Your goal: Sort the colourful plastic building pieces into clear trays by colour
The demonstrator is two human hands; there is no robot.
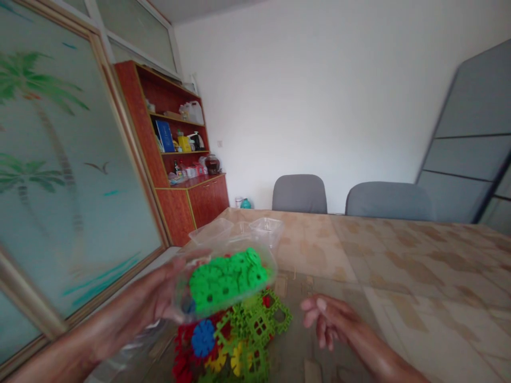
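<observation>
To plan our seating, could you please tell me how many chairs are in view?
2: the left chair behind the table, and the right chair farther right along the same edge; others may be hidden.

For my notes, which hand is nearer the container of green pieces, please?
Left: the left hand holds the container at its left end; the right hand is apart, to its right.

The room has soft, rather even light, and the far white wall [303,96] is the brightest part. The table [399,276] becomes darker at its near side. Pale glints lie on the clear tray [266,225]. The left hand [170,290] and the plastic box [273,260] are smeared by blur; the right hand [329,318] is slightly soft. Toward the edges, the glass door [107,143] at left and the grey cabinet [471,111] at right look stretched and leaning.
</observation>
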